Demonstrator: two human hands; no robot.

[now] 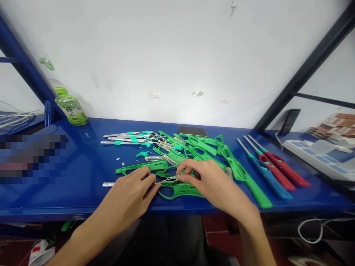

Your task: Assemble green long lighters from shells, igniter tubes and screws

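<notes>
My left hand (137, 186) pinches thin white wires (168, 179) near the front edge of the blue table, with a metal tube (108, 184) sticking out to its left. The other end of the wires is in the fingertips of my right hand (203, 179), close to a small dark part. Beneath both hands is a green lighter shell (184, 190). More green shells (199, 144) are piled behind and to the right. Metal rods with teal parts (124, 142) lie at the back left. A loose teal trigger (142, 154) sits between rods and shells.
One blue lighter (270, 177) and two red lighters (288, 168) lie on the right. A phone (192, 130) rests by the wall. A green bottle (71, 107) stands at the back left of the blue table (69, 166).
</notes>
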